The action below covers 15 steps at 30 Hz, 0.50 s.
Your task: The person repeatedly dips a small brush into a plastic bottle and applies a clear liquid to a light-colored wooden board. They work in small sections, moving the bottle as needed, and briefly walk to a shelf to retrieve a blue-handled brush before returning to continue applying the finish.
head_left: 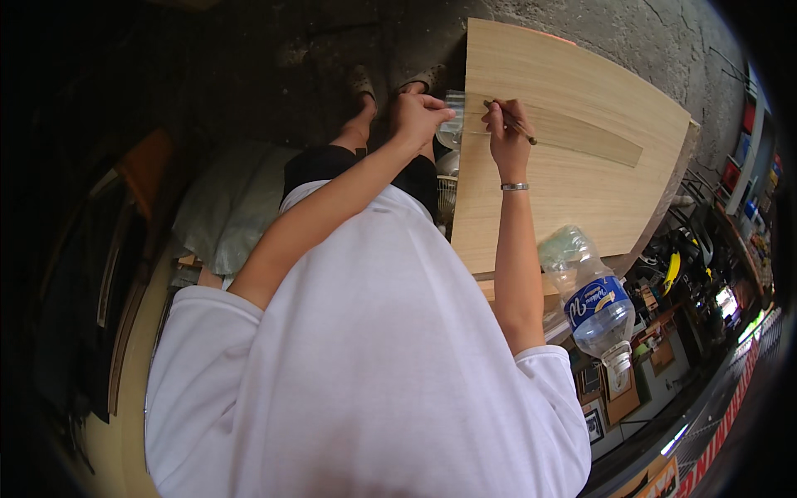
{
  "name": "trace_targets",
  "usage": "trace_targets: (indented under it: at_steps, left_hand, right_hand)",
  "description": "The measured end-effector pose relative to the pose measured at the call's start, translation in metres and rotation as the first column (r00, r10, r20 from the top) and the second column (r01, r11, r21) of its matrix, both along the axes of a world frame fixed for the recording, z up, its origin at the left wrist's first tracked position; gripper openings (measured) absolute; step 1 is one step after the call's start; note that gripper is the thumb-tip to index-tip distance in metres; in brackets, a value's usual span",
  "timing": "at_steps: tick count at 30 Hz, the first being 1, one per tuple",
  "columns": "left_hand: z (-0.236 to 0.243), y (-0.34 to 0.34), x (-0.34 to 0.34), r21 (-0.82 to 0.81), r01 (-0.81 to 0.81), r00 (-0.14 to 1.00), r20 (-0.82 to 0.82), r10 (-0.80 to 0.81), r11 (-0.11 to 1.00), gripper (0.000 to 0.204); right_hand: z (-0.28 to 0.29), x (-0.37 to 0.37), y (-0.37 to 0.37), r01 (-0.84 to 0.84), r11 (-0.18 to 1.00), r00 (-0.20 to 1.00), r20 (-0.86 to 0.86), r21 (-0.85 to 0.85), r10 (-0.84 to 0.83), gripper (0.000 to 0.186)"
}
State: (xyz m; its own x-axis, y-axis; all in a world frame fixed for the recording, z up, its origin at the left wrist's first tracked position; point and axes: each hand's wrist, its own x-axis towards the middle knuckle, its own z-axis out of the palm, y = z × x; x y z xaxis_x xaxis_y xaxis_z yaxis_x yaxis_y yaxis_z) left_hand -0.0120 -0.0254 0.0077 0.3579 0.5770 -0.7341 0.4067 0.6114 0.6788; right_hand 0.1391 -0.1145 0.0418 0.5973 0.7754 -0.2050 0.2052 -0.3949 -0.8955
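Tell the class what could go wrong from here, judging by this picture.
The right forearm looks close to the plastic bottle and might bump it. The left hand seems to be off the wooden board, so the board could shift under the right hand and its thin tool.

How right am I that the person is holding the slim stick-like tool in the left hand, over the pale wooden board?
Wrong hand: the head view shows the right hand holding the slim stick-like tool, not the left hand. It is indeed over the pale wooden board.
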Motion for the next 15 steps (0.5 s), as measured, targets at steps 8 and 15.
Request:
trace_targets:
  at_steps: [8, 15]
  left_hand:
    - [0.008, -0.003, 0.004, 0.035, 0.011, 1.000, 0.026, -0.011, 0.999, 0.028]
    - [-0.012, 0.002, 0.003, -0.104, -0.005, 0.977, 0.214, 0.027, 0.995, 0.027]
  right_hand:
    - [0.019, -0.001, 0.026, -0.193, 0.974, 0.949, 0.229, -0.122, 0.217, 0.012]
    - [0.017, 0.001, 0.029, -0.269, 0.951, 0.927, 0.228, -0.149, 0.298, 0.012]
